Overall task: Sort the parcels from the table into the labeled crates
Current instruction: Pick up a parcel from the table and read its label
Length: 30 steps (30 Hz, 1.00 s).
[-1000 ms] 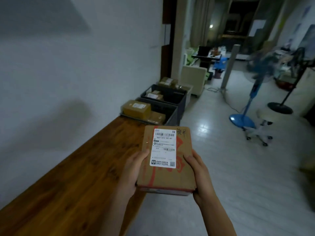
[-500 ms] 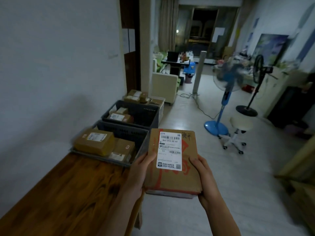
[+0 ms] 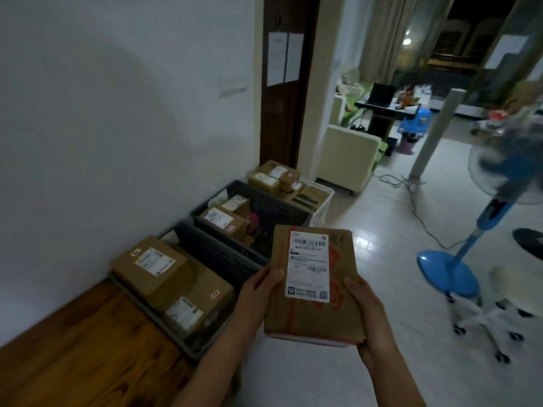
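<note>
The parcel [image 3: 314, 284] is a flat brown cardboard box held face-up over the floor, just right of the nearest crate. Its white shipping label [image 3: 308, 265] reads "863 N10-00 47" under a barcode; smaller print and the QR code at the bottom right are too fine to read. Red printed marks and dark handwriting at the top right corner — illegible.

The left hand [image 3: 258, 292] grips the parcel's left edge, thumb on top; the right hand [image 3: 367, 306] grips the right edge, fingers curled under and hidden.

Crates sit in a row along the wall beyond the wooden table [image 3: 88, 348]: the near grey crate [image 3: 205, 342] holds approx. two labelled brown boxes, the dark middle crate [image 3: 264, 210] holds several smaller ones, and the white far crate [image 3: 321, 198] is stacked with boxes. No crate labels can be made out. A blue fan [image 3: 470, 251] is blurred at right, its head partly cut off.
</note>
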{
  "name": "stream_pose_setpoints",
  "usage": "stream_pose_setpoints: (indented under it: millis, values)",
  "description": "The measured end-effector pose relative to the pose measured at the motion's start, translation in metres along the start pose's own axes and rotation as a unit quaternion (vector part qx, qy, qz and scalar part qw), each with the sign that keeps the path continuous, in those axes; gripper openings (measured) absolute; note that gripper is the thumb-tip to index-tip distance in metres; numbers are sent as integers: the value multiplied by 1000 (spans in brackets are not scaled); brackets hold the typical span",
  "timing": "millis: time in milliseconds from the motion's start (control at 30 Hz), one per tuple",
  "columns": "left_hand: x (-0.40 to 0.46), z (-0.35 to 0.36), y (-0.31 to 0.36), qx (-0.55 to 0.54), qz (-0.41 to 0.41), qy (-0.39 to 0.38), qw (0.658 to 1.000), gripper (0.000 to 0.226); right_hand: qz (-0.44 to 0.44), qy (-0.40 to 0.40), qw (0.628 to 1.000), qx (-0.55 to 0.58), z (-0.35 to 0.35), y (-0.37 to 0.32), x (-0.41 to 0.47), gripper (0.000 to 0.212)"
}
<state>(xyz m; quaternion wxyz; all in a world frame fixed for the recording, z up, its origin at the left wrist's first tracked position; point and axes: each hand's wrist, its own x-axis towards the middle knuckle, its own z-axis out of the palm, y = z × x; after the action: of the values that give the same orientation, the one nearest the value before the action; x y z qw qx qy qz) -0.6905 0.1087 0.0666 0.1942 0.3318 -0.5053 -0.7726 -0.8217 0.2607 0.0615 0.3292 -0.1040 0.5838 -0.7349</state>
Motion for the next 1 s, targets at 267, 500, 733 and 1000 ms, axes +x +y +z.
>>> stream_pose_setpoints:
  millis: [267,500,733,1000]
  values:
    - [128,-9,19,-13,24,104,994,31,58,-97,992,-47,34,-8,183,57]
    - [237,-58,20,-63,38,224,972,24,111,-159,974,-117,98,31,325,48]
    - [294,-97,45,-127,25,323,937,36,160,-251,940,-167,174,43,412,65]
    - [317,-125,49,45,-6,457,888,28,233,-362,886,-171,245,91,477,34]
